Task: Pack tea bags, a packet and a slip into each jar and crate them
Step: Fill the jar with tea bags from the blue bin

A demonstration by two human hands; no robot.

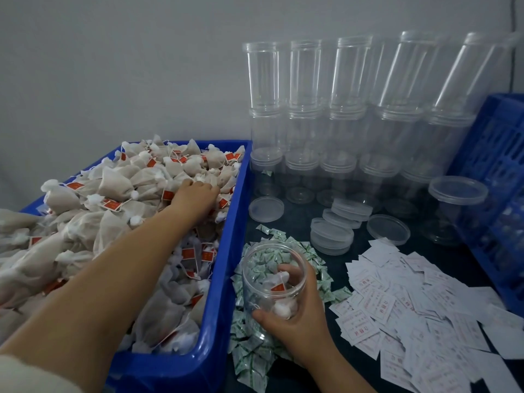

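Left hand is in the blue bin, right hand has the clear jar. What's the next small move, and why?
Probably pinch a few tea bags and carry them to the jar. The left hand rests on the heap of white tea bags with red tags in the blue plastic bin, while the clear plastic jar gripped by the right hand holds only a couple.

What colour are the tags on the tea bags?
Red, on the tea bags; head view, the only one.

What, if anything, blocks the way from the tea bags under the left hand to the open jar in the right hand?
Nothing visible does. The left hand rests on the tea bags; only the blue bin wall lies between, and the jar the right hand grips has no lid.
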